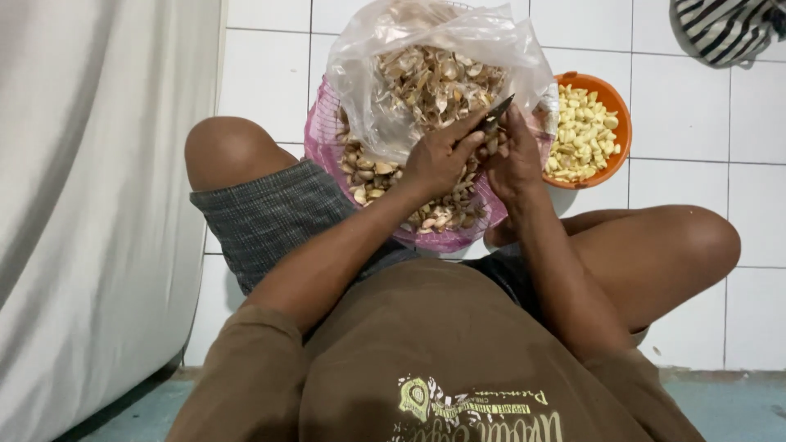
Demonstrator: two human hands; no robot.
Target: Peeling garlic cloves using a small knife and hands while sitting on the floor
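Note:
My left hand [438, 160] grips a small dark-bladed knife [497, 112] whose tip points up and to the right. Touching it on the right, my right hand [514, 160] pinches a garlic clove [492, 146] against the blade. Both hands hover over a pink mesh basket [318, 135] of unpeeled garlic cloves [368, 173]. A clear plastic bag [368, 57] filled with dry garlic skins rests in the far half of the basket. An orange bowl [616, 110] of peeled pale cloves [577, 135] stands just right of the basket.
I sit on a white tiled floor [679, 106] with my bare knees spread on either side of the basket. A white cloth [90, 205] hangs along the left. A black-and-white striped fabric [725, 29] lies at the top right corner.

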